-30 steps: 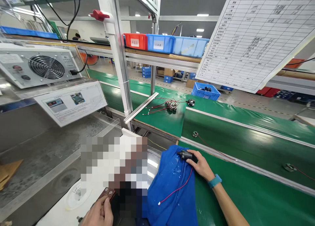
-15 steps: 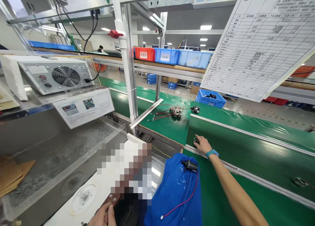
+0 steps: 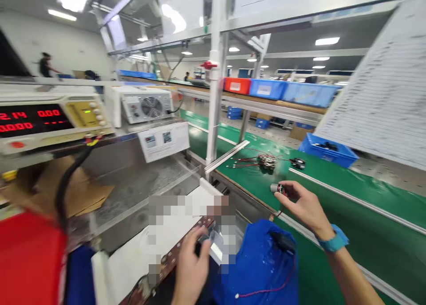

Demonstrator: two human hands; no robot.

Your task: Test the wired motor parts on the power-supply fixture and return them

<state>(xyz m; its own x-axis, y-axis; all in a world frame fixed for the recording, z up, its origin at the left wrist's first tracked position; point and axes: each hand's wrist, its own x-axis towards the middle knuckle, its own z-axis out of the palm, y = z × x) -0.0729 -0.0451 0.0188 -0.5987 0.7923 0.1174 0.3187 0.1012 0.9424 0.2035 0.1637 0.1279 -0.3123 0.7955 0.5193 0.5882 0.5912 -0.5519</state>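
My right hand [image 3: 304,205], with a blue band at its wrist, pinches a small cylindrical motor part [image 3: 274,188] with a grey end above the green conveyor belt. My left hand [image 3: 193,265] curls around a dark rounded object [image 3: 200,244] beside a brown strip [image 3: 175,253] with metal studs. Blur and a pixelated patch hide what that object is. Between the hands, a black pump [image 3: 282,243] with a red lead lies on a wet blue cloth [image 3: 262,265]. A cluster of small wired parts [image 3: 267,161] rests on the green surface.
A black part [image 3: 297,163] lies beside the belt's rail. Red and blue bins [image 3: 268,88] line the shelf beyond a white pipe [image 3: 214,96]. At left stand a power supply with red digits [image 3: 33,119] and a grey fan unit [image 3: 148,106]. A paper sheet hangs upper right.
My right hand has lifted the small motor part off the green belt. My left hand has come up along the brown strip, now around a dark object. The view has swung left.
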